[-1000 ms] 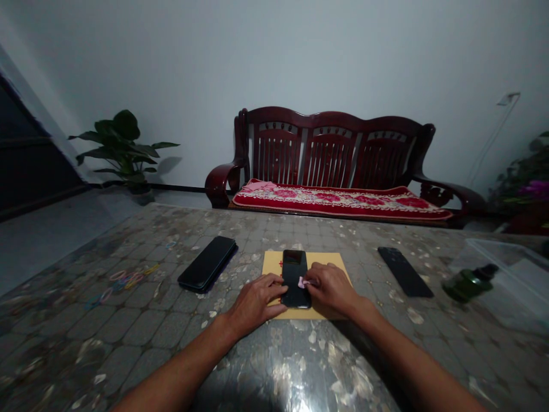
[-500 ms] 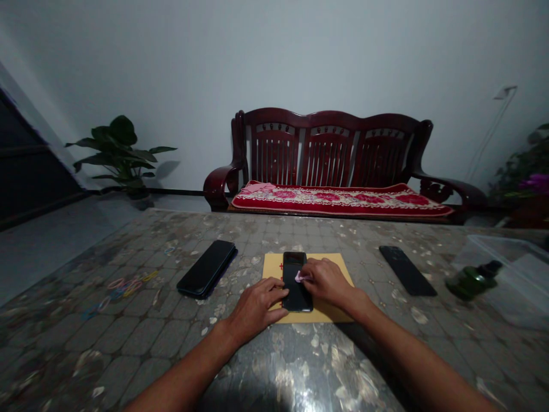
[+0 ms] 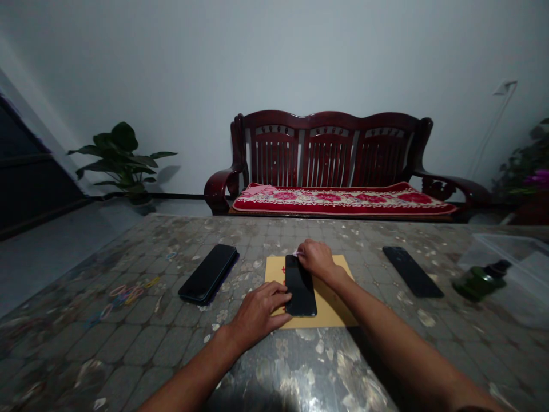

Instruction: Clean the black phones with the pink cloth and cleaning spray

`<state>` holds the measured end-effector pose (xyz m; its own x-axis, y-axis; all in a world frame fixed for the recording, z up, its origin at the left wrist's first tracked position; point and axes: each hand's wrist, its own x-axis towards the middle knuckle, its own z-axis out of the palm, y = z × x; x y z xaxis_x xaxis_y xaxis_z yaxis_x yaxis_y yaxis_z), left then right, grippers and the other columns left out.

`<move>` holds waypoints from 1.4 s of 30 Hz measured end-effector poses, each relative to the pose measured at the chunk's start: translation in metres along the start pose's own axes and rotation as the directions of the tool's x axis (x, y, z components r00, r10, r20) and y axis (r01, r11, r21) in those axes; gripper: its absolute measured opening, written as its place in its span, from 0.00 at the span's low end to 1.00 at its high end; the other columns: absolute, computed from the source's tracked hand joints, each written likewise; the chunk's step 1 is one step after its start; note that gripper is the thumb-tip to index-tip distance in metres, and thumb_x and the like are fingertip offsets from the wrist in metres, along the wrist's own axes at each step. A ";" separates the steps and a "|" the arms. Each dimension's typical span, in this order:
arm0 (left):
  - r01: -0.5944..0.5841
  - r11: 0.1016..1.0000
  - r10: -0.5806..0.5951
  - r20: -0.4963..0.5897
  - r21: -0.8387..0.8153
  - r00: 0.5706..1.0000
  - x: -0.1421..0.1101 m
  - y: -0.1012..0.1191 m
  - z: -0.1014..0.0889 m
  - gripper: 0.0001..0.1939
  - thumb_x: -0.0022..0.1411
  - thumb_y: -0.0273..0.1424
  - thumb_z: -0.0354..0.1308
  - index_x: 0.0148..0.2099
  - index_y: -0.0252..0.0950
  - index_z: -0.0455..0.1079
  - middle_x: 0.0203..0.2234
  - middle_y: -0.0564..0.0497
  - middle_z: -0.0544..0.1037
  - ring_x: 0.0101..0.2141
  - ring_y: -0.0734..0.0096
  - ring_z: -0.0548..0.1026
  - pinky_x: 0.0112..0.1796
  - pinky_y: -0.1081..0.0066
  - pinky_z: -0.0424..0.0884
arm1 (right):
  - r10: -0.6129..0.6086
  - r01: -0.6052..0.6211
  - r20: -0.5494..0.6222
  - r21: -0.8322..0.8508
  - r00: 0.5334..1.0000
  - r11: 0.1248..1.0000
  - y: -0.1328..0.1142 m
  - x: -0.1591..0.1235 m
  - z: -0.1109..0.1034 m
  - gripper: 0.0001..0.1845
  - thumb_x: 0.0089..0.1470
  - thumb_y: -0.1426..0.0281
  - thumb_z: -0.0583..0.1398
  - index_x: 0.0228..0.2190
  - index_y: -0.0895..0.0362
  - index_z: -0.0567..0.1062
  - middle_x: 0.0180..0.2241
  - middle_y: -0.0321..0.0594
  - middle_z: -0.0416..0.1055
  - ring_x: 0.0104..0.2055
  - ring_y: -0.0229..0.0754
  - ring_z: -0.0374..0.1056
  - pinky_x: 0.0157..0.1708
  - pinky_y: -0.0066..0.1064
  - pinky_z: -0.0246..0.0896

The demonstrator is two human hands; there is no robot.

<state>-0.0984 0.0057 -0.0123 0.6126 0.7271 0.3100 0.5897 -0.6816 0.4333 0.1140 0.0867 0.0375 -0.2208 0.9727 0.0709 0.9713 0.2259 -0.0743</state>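
Note:
A black smartphone (image 3: 301, 292) lies screen up, its long side pointing away from me, on a tan paper envelope (image 3: 337, 306) with red marks. My left hand (image 3: 262, 306) rests at the phone's left edge, thumb and fingers apart, fingertips touching its side. At the phone's far end, my right hand (image 3: 317, 258) pinches a small pale pink cloth (image 3: 296, 253) against the top edge. Most of the cloth is hidden by the fingers.
Left of the envelope lies a stack of dark phones (image 3: 209, 273), with several coloured rubber bands (image 3: 132, 294) farther left. To the right are another black phone (image 3: 412, 272), a green bottle (image 3: 480, 280) and a clear plastic bin (image 3: 523, 252). A wooden bench (image 3: 328, 120) stands beyond the table.
My right hand has slid the cloth from the middle of the screen away from me to the phone's far end. The left hand stays at the left edge.

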 end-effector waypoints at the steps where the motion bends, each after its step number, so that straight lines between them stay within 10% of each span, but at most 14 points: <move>1: 0.005 1.000 -0.005 0.004 -0.001 1.000 0.000 0.001 -0.001 0.19 0.58 0.29 0.68 0.52 0.39 0.78 0.49 0.45 0.79 0.49 0.58 0.78 0.50 0.62 0.75 | -0.004 0.004 0.000 0.003 1.000 1.000 -0.003 0.001 0.001 0.15 0.64 0.66 0.56 0.44 0.55 0.81 0.45 0.48 0.77 0.45 0.48 0.73 0.43 0.33 0.59; 21: 0.077 0.997 -0.078 0.027 0.006 0.997 0.000 0.007 -0.001 0.18 0.59 0.28 0.64 0.52 0.41 0.78 0.50 0.46 0.79 0.51 0.59 0.77 0.52 0.62 0.73 | -0.288 0.271 0.056 0.210 0.956 0.939 -0.003 -0.080 -0.005 0.10 0.56 0.70 0.59 0.37 0.54 0.81 0.38 0.42 0.78 0.39 0.44 0.71 0.39 0.31 0.53; 31: 0.378 0.912 -0.400 0.145 0.158 0.905 0.033 0.049 -0.022 0.13 0.66 0.36 0.57 0.50 0.35 0.72 0.45 0.42 0.78 0.47 0.57 0.77 0.46 0.65 0.70 | 0.195 -0.155 0.007 0.633 0.981 0.758 0.033 -0.065 0.017 0.13 0.56 0.63 0.58 0.30 0.58 0.78 0.29 0.40 0.76 0.31 0.41 0.68 0.28 0.28 0.50; 42: 0.460 0.785 -0.577 0.221 0.415 0.786 0.075 0.083 -0.015 0.35 0.62 0.49 0.60 0.61 0.30 0.64 0.53 0.30 0.73 0.52 0.40 0.73 0.49 0.56 0.69 | 0.213 -0.211 0.113 0.826 0.970 0.522 0.026 -0.073 0.020 0.13 0.56 0.66 0.55 0.21 0.56 0.67 0.17 0.33 0.65 0.21 0.35 0.59 0.24 0.27 0.45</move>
<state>-0.0113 0.0046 0.0595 0.2576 0.9467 -0.1936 0.9630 -0.2350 0.1320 0.1539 0.0231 0.0106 -0.0170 0.9981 -0.0598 0.4809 -0.0442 -0.8757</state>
